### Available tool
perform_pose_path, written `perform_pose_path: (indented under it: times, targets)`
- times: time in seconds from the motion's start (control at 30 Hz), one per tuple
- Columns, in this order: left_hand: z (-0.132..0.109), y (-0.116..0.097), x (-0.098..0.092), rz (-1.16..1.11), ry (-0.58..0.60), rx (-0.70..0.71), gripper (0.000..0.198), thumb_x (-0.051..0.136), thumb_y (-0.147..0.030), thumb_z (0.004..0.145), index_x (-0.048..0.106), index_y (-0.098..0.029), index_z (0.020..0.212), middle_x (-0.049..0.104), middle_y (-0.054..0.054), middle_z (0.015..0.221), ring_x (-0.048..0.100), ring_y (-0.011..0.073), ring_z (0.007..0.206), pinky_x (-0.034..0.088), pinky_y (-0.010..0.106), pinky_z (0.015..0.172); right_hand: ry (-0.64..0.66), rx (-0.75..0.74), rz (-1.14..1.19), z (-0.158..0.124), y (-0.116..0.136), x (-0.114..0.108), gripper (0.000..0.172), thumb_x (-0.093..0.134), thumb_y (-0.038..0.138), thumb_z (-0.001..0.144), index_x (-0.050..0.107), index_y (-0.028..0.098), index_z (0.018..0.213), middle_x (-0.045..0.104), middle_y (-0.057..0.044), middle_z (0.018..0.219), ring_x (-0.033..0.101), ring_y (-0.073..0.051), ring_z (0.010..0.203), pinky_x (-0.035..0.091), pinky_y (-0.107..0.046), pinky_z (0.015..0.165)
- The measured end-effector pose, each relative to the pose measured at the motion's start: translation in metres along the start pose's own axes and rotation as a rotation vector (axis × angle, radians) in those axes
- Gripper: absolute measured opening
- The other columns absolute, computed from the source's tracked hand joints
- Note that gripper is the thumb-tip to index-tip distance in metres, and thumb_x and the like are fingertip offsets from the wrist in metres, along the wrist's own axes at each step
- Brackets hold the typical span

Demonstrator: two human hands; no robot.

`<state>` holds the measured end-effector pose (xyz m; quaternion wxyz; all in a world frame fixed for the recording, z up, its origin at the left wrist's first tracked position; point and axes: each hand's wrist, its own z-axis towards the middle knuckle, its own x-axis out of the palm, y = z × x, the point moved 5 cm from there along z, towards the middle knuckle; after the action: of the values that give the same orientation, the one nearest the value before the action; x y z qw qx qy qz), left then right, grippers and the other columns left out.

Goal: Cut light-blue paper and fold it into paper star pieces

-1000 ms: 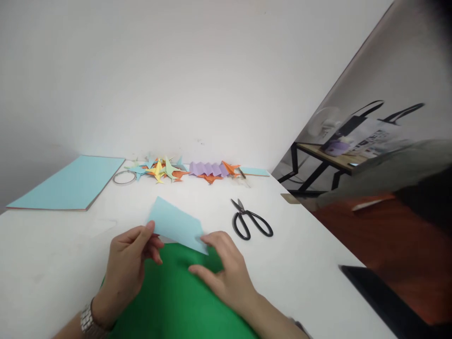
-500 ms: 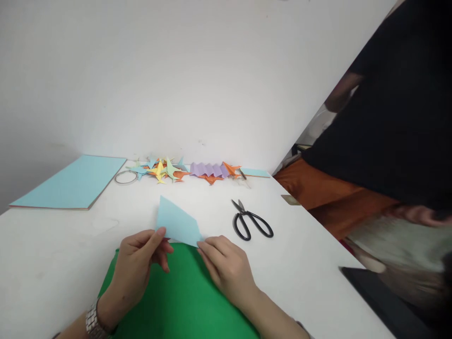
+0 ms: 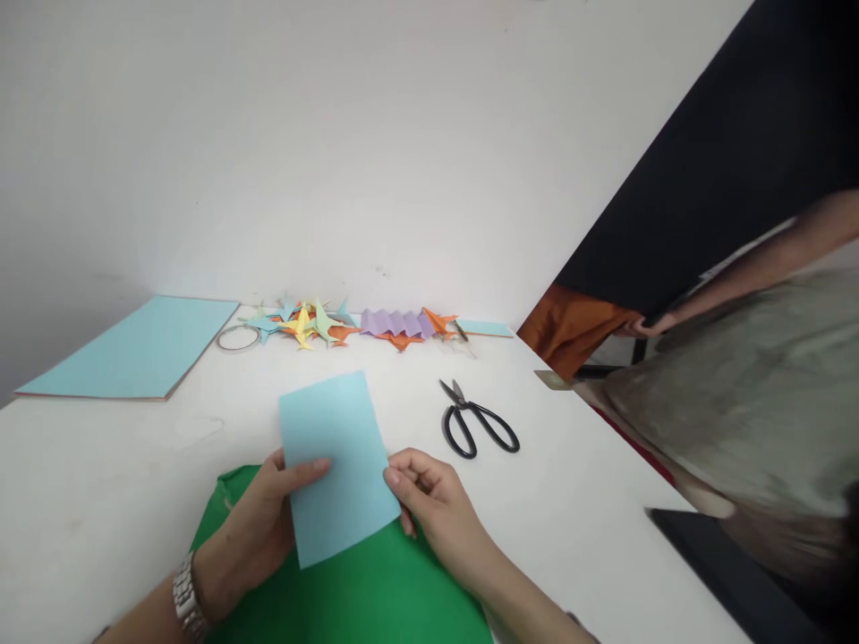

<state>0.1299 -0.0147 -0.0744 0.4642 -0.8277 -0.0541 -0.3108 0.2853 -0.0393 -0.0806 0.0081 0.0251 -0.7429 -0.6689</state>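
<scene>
A light blue sheet of paper (image 3: pixel 339 492) is held up over green cloth (image 3: pixel 376 590) at the near edge of the table. My left hand (image 3: pixel 265 505) grips its left side, thumb lying across the front and the fingers hidden behind. At the right edge, my right hand (image 3: pixel 433 505) pinches the paper between thumb and fingers. Black-handled scissors (image 3: pixel 470 419) lie on the table to the right of the paper, blades slightly apart, touched by neither hand.
A stack of blue paper (image 3: pixel 134 349) lies at the left. Along the wall are a wire ring (image 3: pixel 238 337), folded paper birds (image 3: pixel 312 324), a pleated purple paper (image 3: pixel 395 324) and a blue strip (image 3: pixel 493 328). People (image 3: pixel 738 358) stand beyond the table's right edge.
The blue paper, earlier seen tilted and foreshortened, now faces me as a full rectangle. My left thumb lies further across it. At the right, the people have shifted.
</scene>
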Motion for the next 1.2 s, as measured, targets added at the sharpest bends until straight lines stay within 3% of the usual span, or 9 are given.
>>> perform_pose_path:
  times: [0.17,0.4,0.67,0.73,0.87,0.97,1.03,1.07,1.2]
  targets:
    - [-0.002,0.002,-0.003,-0.060,-0.118,0.043,0.023,0.069,-0.020,0.064,0.065,-0.016,0.087,0.070,0.006,0.088,0.064,0.0238,0.081,0.051,0.033,0.071,-0.034,-0.023,-0.123,-0.002,-0.001,0.002,0.029,0.053,0.046,0.079,0.055,0.018,0.074,0.033,0.010,0.042,0.036,-0.006,0.038,0.030,-0.019,0.041]
    - [-0.003,0.007,-0.005,-0.094,-0.264,0.064,0.026,0.072,-0.021,0.061,0.064,-0.016,0.085,0.070,0.005,0.087,0.065,0.0227,0.078,0.053,0.033,0.070,-0.025,0.014,-0.191,-0.001,-0.004,0.003,0.029,0.050,0.045,0.081,0.058,0.017,0.080,0.038,0.009,0.040,0.035,-0.006,0.035,0.030,-0.019,0.039]
    - [0.000,0.004,-0.008,-0.089,-0.313,0.068,0.022,0.071,-0.020,0.064,0.064,-0.014,0.084,0.070,0.008,0.081,0.066,0.0252,0.074,0.055,0.036,0.066,0.007,0.041,-0.083,-0.001,-0.007,0.004,0.036,0.050,0.049,0.081,0.059,0.015,0.090,0.044,0.007,0.044,0.038,-0.007,0.037,0.030,-0.020,0.040]
    - [0.001,0.003,-0.011,-0.085,-0.326,0.061,0.020,0.070,-0.018,0.065,0.064,-0.014,0.084,0.070,0.008,0.080,0.067,0.0244,0.071,0.056,0.036,0.065,-0.040,0.003,-0.090,0.002,-0.006,-0.005,0.037,0.047,0.049,0.082,0.059,0.015,0.089,0.049,0.005,0.048,0.041,-0.008,0.040,0.033,-0.021,0.042]
    - [0.002,-0.001,-0.019,-0.072,-0.369,0.070,0.021,0.069,-0.018,0.066,0.064,-0.016,0.087,0.071,0.007,0.081,0.066,0.0219,0.067,0.056,0.035,0.062,-0.272,-0.088,-0.129,0.008,0.000,-0.032,0.029,0.053,0.045,0.080,0.057,0.017,0.084,0.052,0.003,0.054,0.047,-0.010,0.047,0.037,-0.023,0.048]
    - [0.004,0.000,-0.020,-0.051,-0.363,0.078,0.020,0.070,-0.020,0.066,0.065,-0.016,0.085,0.071,0.008,0.082,0.066,0.0231,0.070,0.055,0.035,0.064,-0.121,-0.182,-0.144,0.007,0.006,-0.024,0.031,0.063,0.036,0.074,0.058,0.020,0.099,0.060,-0.001,0.075,0.053,-0.013,0.062,0.042,-0.026,0.057]
    - [0.005,0.002,-0.016,-0.034,-0.318,0.088,0.023,0.071,-0.024,0.065,0.066,-0.015,0.085,0.071,0.009,0.083,0.066,0.0243,0.073,0.055,0.036,0.066,0.024,-0.281,-0.228,0.001,0.010,-0.008,0.045,0.070,0.030,0.067,0.056,0.023,0.109,0.059,-0.006,0.102,0.055,-0.017,0.081,0.045,-0.028,0.066]
    - [0.005,0.004,-0.014,-0.021,-0.291,0.094,0.024,0.072,-0.026,0.065,0.066,-0.014,0.085,0.071,0.009,0.082,0.066,0.0246,0.073,0.054,0.036,0.067,0.060,-0.309,-0.258,-0.001,0.010,-0.001,0.052,0.073,0.028,0.063,0.056,0.024,0.112,0.058,-0.006,0.105,0.054,-0.017,0.082,0.045,-0.029,0.067]
    - [0.006,0.011,-0.009,0.034,-0.226,0.092,0.027,0.074,-0.028,0.062,0.068,-0.014,0.084,0.071,0.008,0.078,0.066,0.0236,0.071,0.053,0.035,0.068,-0.063,-0.138,-0.014,-0.002,-0.003,0.002,0.048,0.074,0.022,0.064,0.052,0.024,0.108,0.057,0.004,0.071,0.050,-0.010,0.061,0.042,-0.025,0.060]
